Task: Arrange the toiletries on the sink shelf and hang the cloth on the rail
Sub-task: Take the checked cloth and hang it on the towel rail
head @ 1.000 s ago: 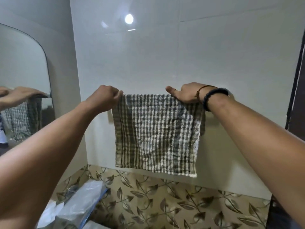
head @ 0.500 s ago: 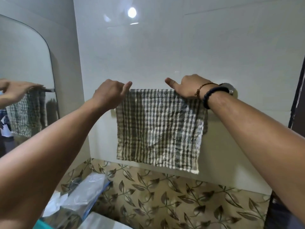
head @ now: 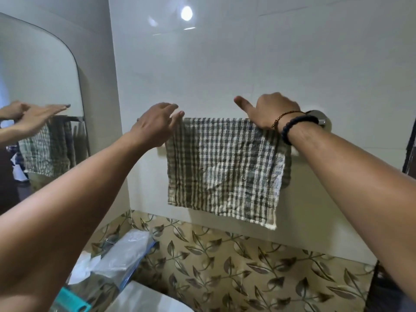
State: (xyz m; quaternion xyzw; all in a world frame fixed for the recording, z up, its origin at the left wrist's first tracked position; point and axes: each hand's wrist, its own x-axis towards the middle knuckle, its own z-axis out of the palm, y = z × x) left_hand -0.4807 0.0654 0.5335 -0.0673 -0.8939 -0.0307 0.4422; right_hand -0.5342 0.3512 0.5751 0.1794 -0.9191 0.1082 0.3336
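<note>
A grey-and-cream checked cloth (head: 225, 167) hangs folded over a chrome wall rail, whose round right mount (head: 319, 119) shows behind my wrist. My left hand (head: 155, 124) is at the cloth's top left corner with its fingers spread apart, fingertips touching the edge and gripping nothing. My right hand (head: 265, 111) rests on the cloth's top right part, thumb stretched out to the left and fingers curled over the rail. No toiletries or sink shelf can be seen.
A mirror (head: 40, 86) on the left wall reflects the hands and cloth. Below lie a clear plastic bag (head: 126, 253), a teal item (head: 72, 300) and a white rim (head: 148, 300). Leaf-patterned tiles (head: 236, 262) line the lower wall. A dark door frame (head: 409, 149) stands right.
My left hand has opened from a fist at the cloth's corner to spread fingers. The right hand has lifted slightly but stays on the cloth. The cloth hangs a little more slanted.
</note>
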